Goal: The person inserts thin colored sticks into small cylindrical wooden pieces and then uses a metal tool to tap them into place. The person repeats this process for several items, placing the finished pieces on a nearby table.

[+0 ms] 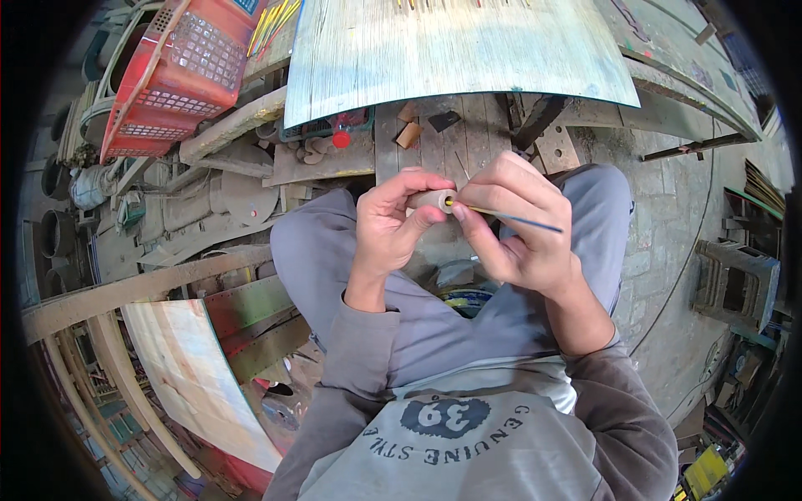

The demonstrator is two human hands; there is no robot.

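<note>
My left hand [380, 219] grips a small, pale, rounded wooden piece [430, 199] between thumb and fingers. A dark round hole shows in the end of the piece facing right. My right hand [526, 219] pinches a thin painted stick [520, 220], yellow toward its left end and dark blue toward its right. The stick's yellow end meets the hole; how deep it goes in, I cannot tell. Both hands are held up over my lap, between my knees.
A pale, paint-streaked board [451, 54] lies ahead, with several thin sticks along its far edge. A red plastic crate [180, 63] stands at the far left, beside yellow sticks [271, 27]. A grey block [735, 284] sits on the floor at right; a wooden rail [150, 288] runs along the left.
</note>
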